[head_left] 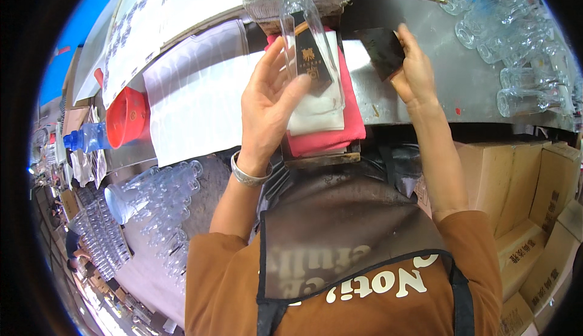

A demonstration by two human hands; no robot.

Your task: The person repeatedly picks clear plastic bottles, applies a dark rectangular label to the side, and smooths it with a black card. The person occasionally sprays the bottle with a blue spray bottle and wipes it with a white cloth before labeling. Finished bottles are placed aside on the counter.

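Note:
A clear glass bottle (317,21) lies across a padded rest, its narrow part pointing away from me. On its side sits a black label (308,50) with gold lettering. My left hand (265,102) is closed round the bottle from the left, with the thumb against the label. Under the bottle are a folded white cloth (316,117) and a pink cloth (352,114). To the right, my right hand (416,72) pinches a thin, dark, flat piece (381,51), held apart from the bottle. Whether this piece is a label or a scraper I cannot tell.
A rolled grey cloth (258,5) pads the rest's far end. White sheets (197,87) cover the left bench, beside a red container (127,117). Glassware (161,202) stands at lower left; more clear glasses (528,78) lie far right. Cardboard boxes (510,178) stand at right.

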